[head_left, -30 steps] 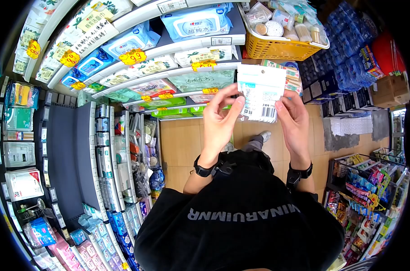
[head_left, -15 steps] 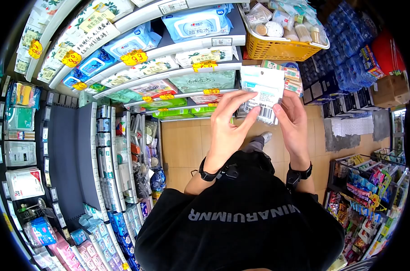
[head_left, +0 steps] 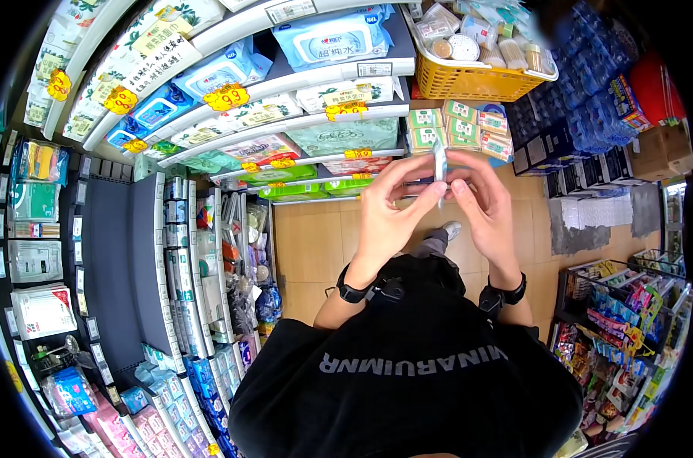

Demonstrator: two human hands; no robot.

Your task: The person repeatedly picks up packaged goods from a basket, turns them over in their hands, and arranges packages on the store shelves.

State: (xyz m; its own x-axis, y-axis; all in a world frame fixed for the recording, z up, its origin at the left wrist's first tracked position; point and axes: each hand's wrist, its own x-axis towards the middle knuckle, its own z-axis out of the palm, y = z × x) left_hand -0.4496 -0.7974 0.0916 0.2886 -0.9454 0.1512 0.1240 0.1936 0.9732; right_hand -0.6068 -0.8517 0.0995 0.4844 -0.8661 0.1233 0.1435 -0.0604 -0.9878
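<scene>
A thin flat packet (head_left: 440, 169) is held upright in front of me, its narrow edge turned toward the camera, so its printed faces are hidden. My left hand (head_left: 392, 210) pinches it between thumb and fingers from the left. From the right side, the curved fingers and thumb of my right hand (head_left: 485, 210) close in on the same packet at its edge. Just beyond the packet lie stacks of small green-and-white boxed packs (head_left: 462, 126). What is inside the packet cannot be made out.
Shelves with blue wipes packs (head_left: 332, 38) and yellow price tags rise ahead on the left. A yellow basket (head_left: 476, 82) of small goods stands ahead. Shrink-wrapped bottles (head_left: 591, 99) are piled at the right, a snack rack (head_left: 613, 320) lower right. Shelving (head_left: 125, 267) lines the left.
The packet has turned from showing its white barcoded face to standing edge-on. My right hand has shifted slightly left, and the boxed packs behind are now more visible.
</scene>
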